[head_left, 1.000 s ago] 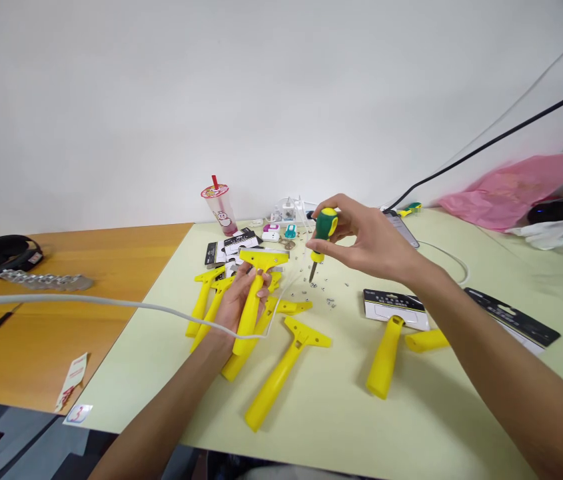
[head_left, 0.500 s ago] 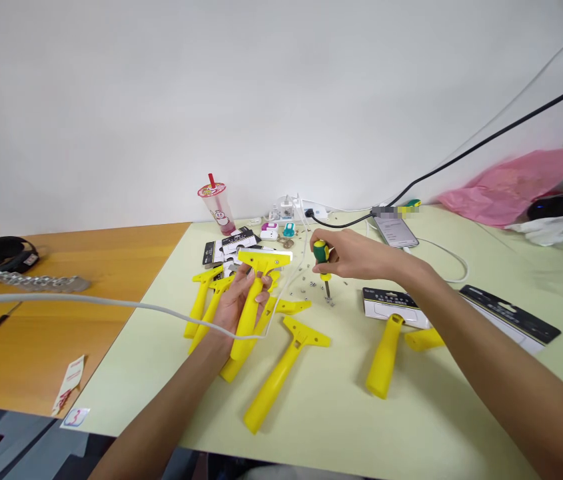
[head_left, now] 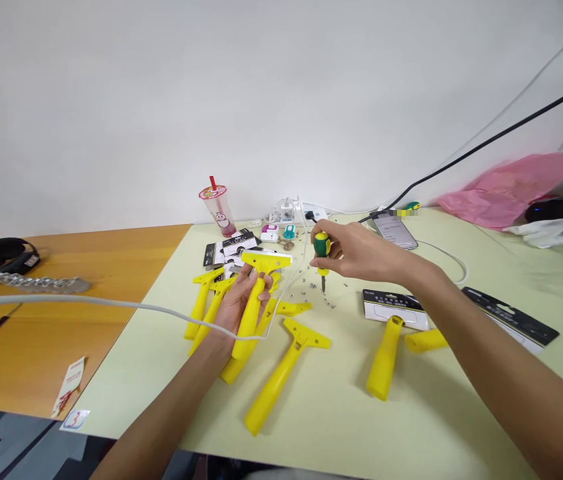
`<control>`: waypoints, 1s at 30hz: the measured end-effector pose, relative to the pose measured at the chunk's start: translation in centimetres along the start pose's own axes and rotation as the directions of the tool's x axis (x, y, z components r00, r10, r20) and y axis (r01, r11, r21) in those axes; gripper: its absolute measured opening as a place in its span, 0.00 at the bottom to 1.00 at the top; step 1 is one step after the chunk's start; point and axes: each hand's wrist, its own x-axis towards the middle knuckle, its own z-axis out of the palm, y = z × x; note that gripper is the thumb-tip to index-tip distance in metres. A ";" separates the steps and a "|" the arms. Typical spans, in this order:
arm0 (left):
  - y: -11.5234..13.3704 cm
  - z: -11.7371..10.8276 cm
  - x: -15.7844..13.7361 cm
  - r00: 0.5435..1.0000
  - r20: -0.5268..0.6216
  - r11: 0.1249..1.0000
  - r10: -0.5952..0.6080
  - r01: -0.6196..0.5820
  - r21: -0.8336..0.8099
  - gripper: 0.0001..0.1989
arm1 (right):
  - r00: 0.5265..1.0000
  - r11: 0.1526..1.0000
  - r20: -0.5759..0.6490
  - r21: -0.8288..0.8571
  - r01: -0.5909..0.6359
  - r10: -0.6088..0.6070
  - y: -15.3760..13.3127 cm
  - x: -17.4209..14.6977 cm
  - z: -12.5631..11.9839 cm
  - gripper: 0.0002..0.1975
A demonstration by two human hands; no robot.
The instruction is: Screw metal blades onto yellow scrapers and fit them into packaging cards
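My left hand (head_left: pixel 242 300) is closed around the handle of a yellow scraper (head_left: pixel 251 310), its wide head pointing away from me. In my right hand (head_left: pixel 348 250) is a green and yellow screwdriver (head_left: pixel 322 245), held upright with the tip down among small loose screws (head_left: pixel 328 303) on the table. Whether a screw clings to the tip I cannot tell. More yellow scrapers (head_left: pixel 202 300) lie beside and under my left hand. Another scraper (head_left: pixel 281 373) rests in front, between my arms. Two yellow handles (head_left: pixel 385 357) lie near my right forearm.
Behind the hands are black and white packaging cards (head_left: pixel 234 245), a cup with a red straw (head_left: pixel 218 210) and a power strip (head_left: pixel 286 212) with chargers. A phone (head_left: pixel 395 229) lies back right. A white cable (head_left: pixel 161 309) crosses before my left hand. More cards (head_left: pixel 394 308) lie right.
My right hand has shifted the screwdriver slightly left and away from me, over other screws. The left hand keeps its hold on the scraper, almost unmoved.
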 end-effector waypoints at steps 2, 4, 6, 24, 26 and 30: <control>-0.1 -0.2 0.1 1.000 0.002 1.000 -0.010 0.010 0.008 0.17 | 0.998 0.999 -0.062 0.046 0.024 -0.021 -0.8 -0.3 -0.1 0.16; -0.1 -0.4 0.2 1.000 -0.005 0.999 -0.024 0.024 0.020 0.15 | 0.990 0.992 -0.135 0.112 0.058 -0.043 -1.7 -0.5 -0.3 0.16; -0.2 -0.6 0.4 0.999 -0.021 0.999 -0.038 0.038 0.030 0.14 | 0.974 0.979 -0.219 0.173 0.103 -0.063 -2.6 -0.8 -0.5 0.16; -1.2 -0.8 0.1 0.990 -0.014 0.990 -0.138 0.138 0.023 0.18 | 0.798 0.840 -0.602 0.420 0.344 -0.026 -4.6 -0.7 1.0 0.25; -1.2 -0.8 0.1 0.990 -0.005 0.989 -0.143 0.143 0.029 0.19 | 0.803 0.836 -0.595 0.426 0.347 -0.030 -4.5 -0.6 1.2 0.26; -1.1 -0.7 0.0 0.985 0.004 0.985 -0.172 0.172 0.024 0.19 | 0.808 0.809 -0.588 0.462 0.363 -0.027 -4.3 -0.4 1.8 0.27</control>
